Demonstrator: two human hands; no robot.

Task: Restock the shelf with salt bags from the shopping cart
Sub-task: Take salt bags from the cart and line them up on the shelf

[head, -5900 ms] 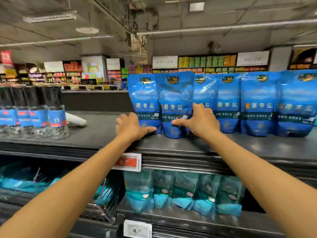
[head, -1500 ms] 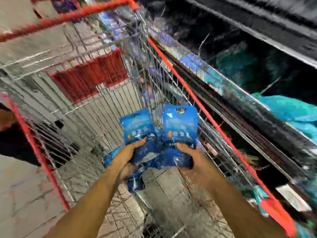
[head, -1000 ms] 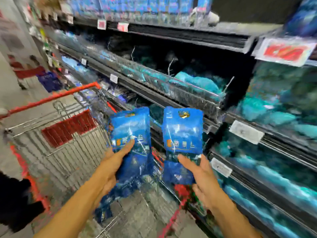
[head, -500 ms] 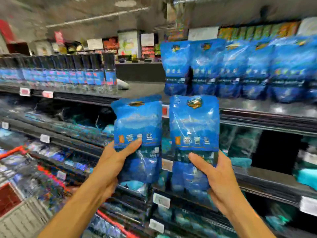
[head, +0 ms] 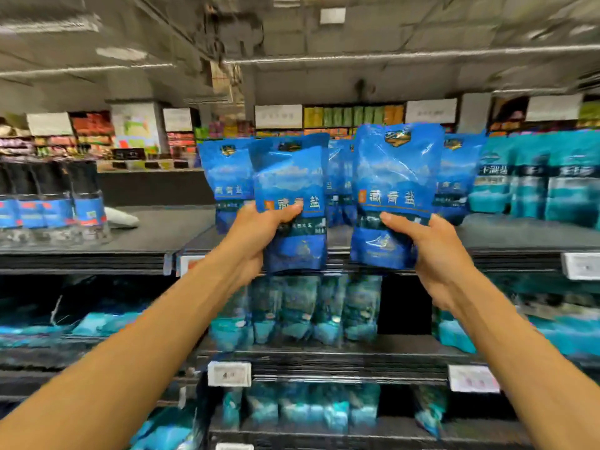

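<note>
Your left hand (head: 256, 237) grips one salt bag (head: 292, 203), right hand (head: 435, 254) another (head: 394, 190), both held upright, labels facing out, at top shelf (head: 156, 235) edge, ready to join standing row (head: 227, 177).

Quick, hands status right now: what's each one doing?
Left hand: closed around a blue salt bag, held upright in front of the top shelf.
Right hand: closed around a second blue salt bag, also upright.
</note>
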